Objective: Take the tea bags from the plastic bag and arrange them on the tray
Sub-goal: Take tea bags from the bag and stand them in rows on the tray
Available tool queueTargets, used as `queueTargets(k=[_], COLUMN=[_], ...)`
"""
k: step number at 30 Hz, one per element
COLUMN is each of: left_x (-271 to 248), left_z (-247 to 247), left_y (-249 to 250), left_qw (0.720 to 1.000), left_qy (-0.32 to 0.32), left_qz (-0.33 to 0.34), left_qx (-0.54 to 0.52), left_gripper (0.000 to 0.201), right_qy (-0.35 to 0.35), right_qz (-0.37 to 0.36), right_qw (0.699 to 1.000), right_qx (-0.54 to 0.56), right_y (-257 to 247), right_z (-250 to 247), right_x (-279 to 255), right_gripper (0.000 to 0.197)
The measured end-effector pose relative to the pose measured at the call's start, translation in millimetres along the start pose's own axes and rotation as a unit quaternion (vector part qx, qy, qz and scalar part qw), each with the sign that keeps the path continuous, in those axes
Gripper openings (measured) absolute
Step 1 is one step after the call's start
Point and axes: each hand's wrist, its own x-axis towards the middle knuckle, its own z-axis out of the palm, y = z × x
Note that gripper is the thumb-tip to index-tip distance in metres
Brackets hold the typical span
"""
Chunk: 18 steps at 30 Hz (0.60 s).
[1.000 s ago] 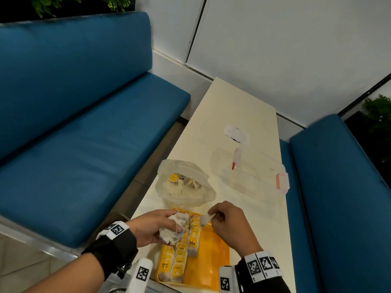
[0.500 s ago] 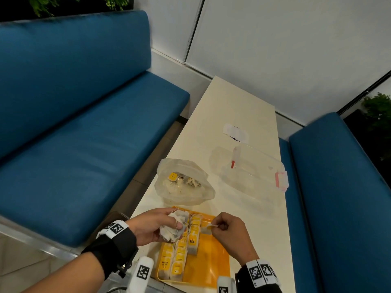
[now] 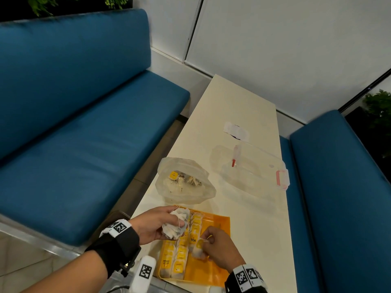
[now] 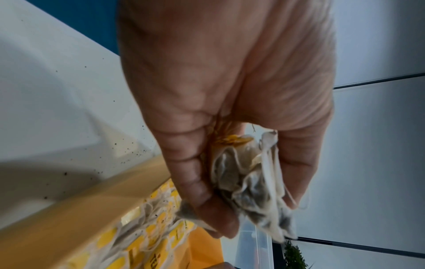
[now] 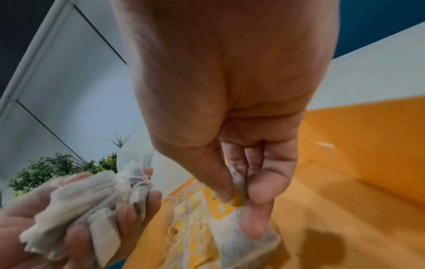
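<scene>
A long cream tabletop (image 3: 239,106) runs up the middle of the frame. Blue padded benches flank it: one (image 3: 84,115) fills the left, another (image 3: 342,187) the right edge. On the tabletop right of centre lies a clear plastic container (image 3: 249,168) with pink latches; just above it, a small white packet (image 3: 236,130). Green plants (image 3: 378,115) show at far right.

A long cream desk (image 3: 237,115) stands between two blue padded benches: the left bench (image 3: 84,127) has a tall backrest, the right bench (image 3: 342,187) runs along the other side. Behind the desk rise white wall panels (image 3: 275,39) divided by thin dark seams. Green plants (image 3: 378,111) stand at the far right and top left. The floor (image 3: 25,265) beside the left bench is pale.
</scene>
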Motion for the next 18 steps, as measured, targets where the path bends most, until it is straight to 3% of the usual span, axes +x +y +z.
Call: queueTargets(k=[7,13,18], left_x=[-0.5,-1.1,0.1], left_z=[1.3,3.1,4.9], left_y=[0.6,1.4,0.9], left_qw=[1.0,1.0,1.0], left_qy=[0.007,0.012,0.013], left_qz=[-0.005,-0.008,-0.005], left_qx=[-0.001,0.002,0.011], left_gripper=[0.056,0.047,0.054], right_qy=[-0.02,0.005,0.04], right_qz=[0.067,0.062,0.057], right_qw=[0.997,0.997,0.997], right_qx=[0.023,0.041,0.033], right_y=[9.0,11.4,6.2], right_z=[20.0,29.2,33.6], right_x=[12.3,20.4,22.1], right_gripper=[0.014,0.012,0.01])
